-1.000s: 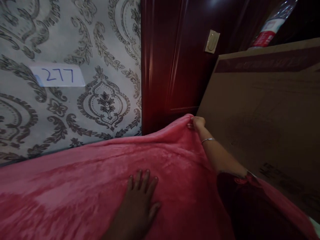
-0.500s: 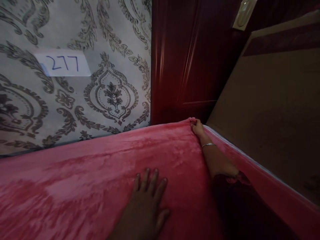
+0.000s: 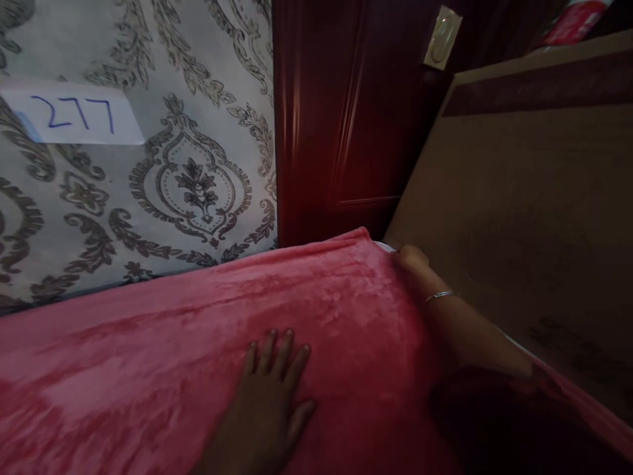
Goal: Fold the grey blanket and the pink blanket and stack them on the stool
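A plush pink-red blanket [image 3: 208, 336] covers a bed-like surface against the wall. My left hand [image 3: 270, 396] lies flat on top of it, palm down, fingers spread. My right hand [image 3: 414, 259] reaches to the far right corner, low against the side by a white edge [image 3: 384, 247] that shows beside the blanket. Its fingers point down into shadow and are hidden, so I cannot see what they grip. A thin silver bracelet [image 3: 442, 295] circles that wrist. Just left of the hand, the blanket's corner rises to a small peak.
A large brown cardboard panel or box [image 3: 519, 198] stands close along the right side. Behind the corner is a dark red door [image 3: 326, 132] with a gold plate [image 3: 443, 38]. Patterned wallpaper [image 3: 198, 132] bears a paper [image 3: 84, 113] marked 277.
My right hand has let go of the bunched blanket corner and moved right, down to the side edge. My left hand stays flat. The view has shifted right.
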Action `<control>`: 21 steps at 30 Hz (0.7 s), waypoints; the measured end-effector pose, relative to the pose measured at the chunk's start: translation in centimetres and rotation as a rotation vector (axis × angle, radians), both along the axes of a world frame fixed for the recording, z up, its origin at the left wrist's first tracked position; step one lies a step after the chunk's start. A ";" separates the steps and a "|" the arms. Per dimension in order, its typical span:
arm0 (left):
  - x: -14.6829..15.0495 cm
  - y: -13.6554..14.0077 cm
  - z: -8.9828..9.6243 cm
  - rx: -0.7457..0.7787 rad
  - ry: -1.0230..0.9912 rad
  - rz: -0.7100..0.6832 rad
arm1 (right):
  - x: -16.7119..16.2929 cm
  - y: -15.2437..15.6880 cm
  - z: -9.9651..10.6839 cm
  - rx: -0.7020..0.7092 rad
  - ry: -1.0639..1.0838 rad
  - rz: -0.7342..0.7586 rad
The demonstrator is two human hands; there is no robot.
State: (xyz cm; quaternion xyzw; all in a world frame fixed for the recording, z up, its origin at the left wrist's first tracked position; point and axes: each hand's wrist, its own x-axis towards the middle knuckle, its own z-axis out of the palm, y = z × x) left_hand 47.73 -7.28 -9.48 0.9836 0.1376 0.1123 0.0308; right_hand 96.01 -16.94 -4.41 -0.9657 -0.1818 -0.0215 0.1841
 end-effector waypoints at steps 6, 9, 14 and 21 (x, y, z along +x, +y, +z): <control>0.1 0.1 -0.1 0.023 -0.034 0.000 | -1.5 -2.0 -1.1 -0.105 -0.022 0.035; 0.1 0.1 -0.2 0.028 -0.036 -0.002 | -2.3 -2.5 -2.2 -0.102 -0.087 0.001; 0.1 0.1 -0.2 0.014 -0.031 0.004 | -2.5 -3.2 -2.7 -0.130 -0.074 -0.070; 0.5 -0.1 0.4 -0.014 0.018 0.013 | -4.4 -5.5 -1.9 -0.169 -0.102 -0.058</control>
